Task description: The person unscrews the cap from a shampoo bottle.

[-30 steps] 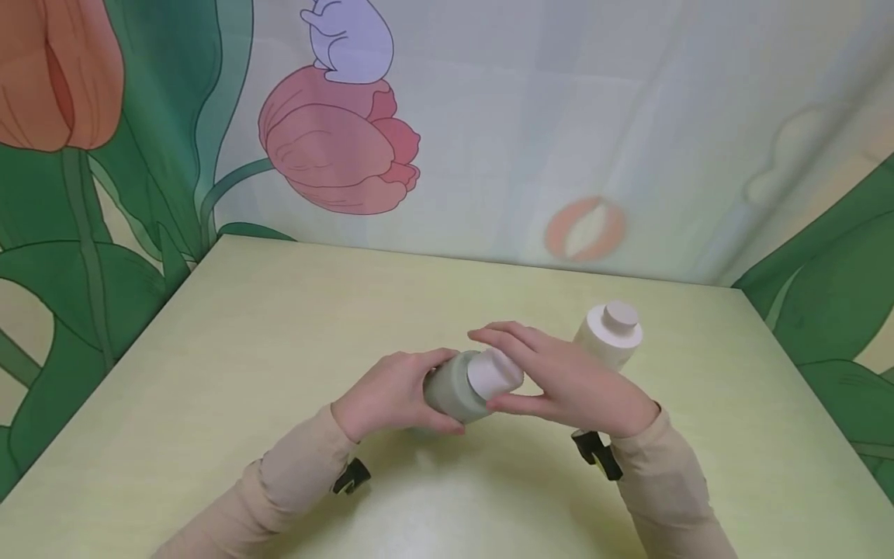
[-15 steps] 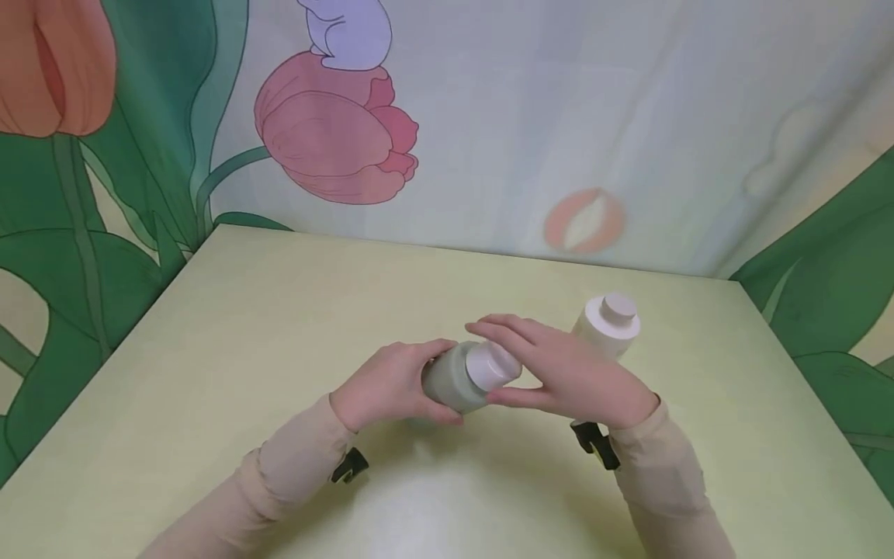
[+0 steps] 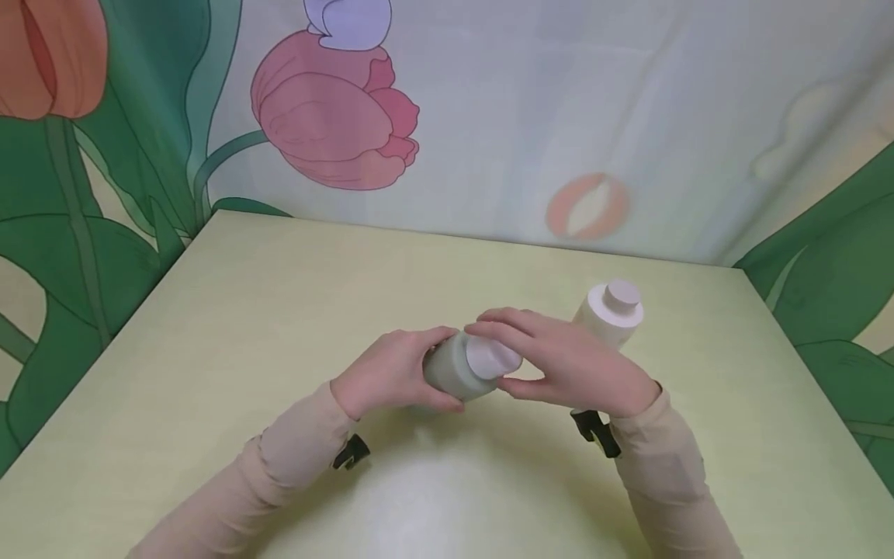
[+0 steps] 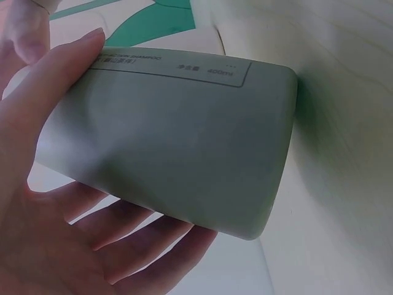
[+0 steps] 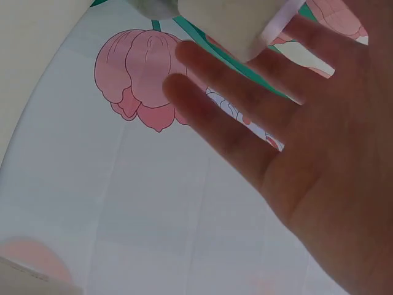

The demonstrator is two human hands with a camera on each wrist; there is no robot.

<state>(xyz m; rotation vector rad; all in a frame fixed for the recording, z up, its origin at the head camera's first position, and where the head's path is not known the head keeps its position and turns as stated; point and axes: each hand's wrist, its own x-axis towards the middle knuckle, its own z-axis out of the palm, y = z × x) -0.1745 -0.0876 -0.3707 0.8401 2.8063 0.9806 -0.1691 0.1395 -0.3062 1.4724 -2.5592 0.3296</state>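
Note:
In the head view, my left hand (image 3: 387, 375) grips a grey-green shampoo bottle (image 3: 450, 369), which tilts with its capped end up and to the right. The left wrist view shows the thumb over the shampoo bottle (image 4: 196, 129) and the fingers beneath it; "SHAMPOO" and "400ml" are printed on its side. My right hand (image 3: 566, 361) holds the white cap (image 3: 489, 359) between thumb and fingers. In the right wrist view, the cap (image 5: 227, 21) shows at the top edge, and the other fingers extend away from it; the thumb is out of sight there.
A white bottle (image 3: 608, 314) with a round cap stands behind my right hand, which hides its lower part. The pale yellow table (image 3: 314, 287) reaches back to a curtain (image 3: 489, 140) printed with tulips.
The head view has tilted downward slightly. My right thumb and fingers have shifted a little around the cap. My left hand keeps its hold on the shampoo bottle.

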